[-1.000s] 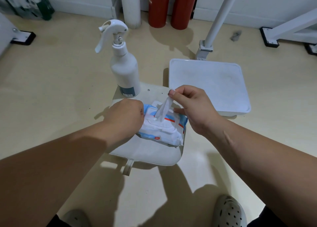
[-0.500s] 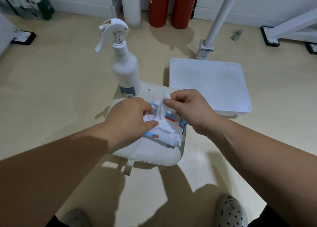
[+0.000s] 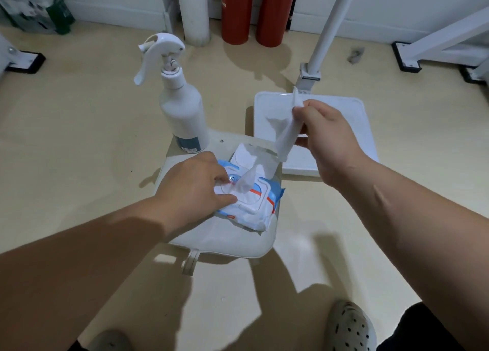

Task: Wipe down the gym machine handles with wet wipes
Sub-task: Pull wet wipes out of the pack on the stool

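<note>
— So, can we read anything on the wet wipes pack (image 3: 252, 207)?

— No; we only make out blue and white wrap with a red stripe, its flip lid open. The spray bottle (image 3: 182, 112) label is too small as well.

— Where do our hands sit?

— Our left hand (image 3: 195, 189) presses the pack onto the white seat pad (image 3: 225, 242), fingers spread. Our right hand (image 3: 328, 141) pinches a pulled wet wipe (image 3: 288, 133) above the pad's far right corner, clear of the pack. Another wipe (image 3: 246, 183) pokes from the opening. Bare floor lies left of the pad.
</note>
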A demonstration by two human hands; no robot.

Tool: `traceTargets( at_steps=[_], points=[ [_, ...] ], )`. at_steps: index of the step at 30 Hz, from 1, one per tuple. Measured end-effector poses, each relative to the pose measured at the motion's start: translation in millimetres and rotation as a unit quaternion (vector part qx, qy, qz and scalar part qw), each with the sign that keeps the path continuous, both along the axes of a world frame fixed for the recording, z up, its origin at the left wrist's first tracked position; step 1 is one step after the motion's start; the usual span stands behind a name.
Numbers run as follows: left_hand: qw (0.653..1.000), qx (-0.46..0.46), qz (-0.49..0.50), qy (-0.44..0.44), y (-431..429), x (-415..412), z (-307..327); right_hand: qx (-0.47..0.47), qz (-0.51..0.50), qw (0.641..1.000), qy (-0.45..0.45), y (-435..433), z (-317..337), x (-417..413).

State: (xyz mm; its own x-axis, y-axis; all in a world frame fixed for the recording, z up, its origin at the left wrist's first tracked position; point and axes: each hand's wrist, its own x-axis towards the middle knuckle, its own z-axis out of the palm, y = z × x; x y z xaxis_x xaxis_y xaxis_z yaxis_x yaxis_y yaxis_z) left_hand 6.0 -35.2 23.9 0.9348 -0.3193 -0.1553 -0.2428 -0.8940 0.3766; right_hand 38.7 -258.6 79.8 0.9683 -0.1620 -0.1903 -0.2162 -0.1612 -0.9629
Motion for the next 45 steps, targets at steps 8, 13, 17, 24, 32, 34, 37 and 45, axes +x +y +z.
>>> traceTargets(
  at_steps=[8, 13, 17, 24, 32, 34, 37, 45],
  points=[
    [0.989, -0.129, 0.074, 0.002, -3.8, -1.6, 2.5, -0.133, 0.267, 0.950, 0.090, 5.5, 3.7, -16.6],
    [0.973, -0.165, 0.155, 0.038, -2.7, 2.8, 6.3, -0.156, 0.333, 0.923, 0.112, 20.4, -14.2, -22.8],
    [0.960, -0.201, 0.186, 0.067, -5.8, -0.3, 7.7, -0.211, 0.378, 0.891, 0.136, 32.8, -23.2, -25.6],
    [0.985, -0.148, -0.010, 0.085, 0.5, -8.2, 7.0, -0.122, 0.279, 0.941, 0.146, 19.1, -15.9, -18.7],
    [0.982, 0.080, -0.141, 0.101, -11.1, -1.5, 10.3, -0.160, 0.110, 0.971, 0.142, -12.6, -21.6, -10.3],
    [0.987, 0.040, -0.131, 0.078, -6.7, -0.3, 13.1, -0.120, 0.139, 0.973, 0.140, -9.8, -20.7, -13.0],
    [0.993, -0.096, -0.059, -0.047, -2.3, 2.7, 17.2, -0.044, 0.158, 0.976, 0.140, -8.7, -13.3, -12.6],
    [0.969, -0.025, -0.231, -0.090, 5.7, 2.0, 5.5, -0.007, 0.297, 0.933, 0.203, -8.5, -24.9, -18.1]
  ],
)
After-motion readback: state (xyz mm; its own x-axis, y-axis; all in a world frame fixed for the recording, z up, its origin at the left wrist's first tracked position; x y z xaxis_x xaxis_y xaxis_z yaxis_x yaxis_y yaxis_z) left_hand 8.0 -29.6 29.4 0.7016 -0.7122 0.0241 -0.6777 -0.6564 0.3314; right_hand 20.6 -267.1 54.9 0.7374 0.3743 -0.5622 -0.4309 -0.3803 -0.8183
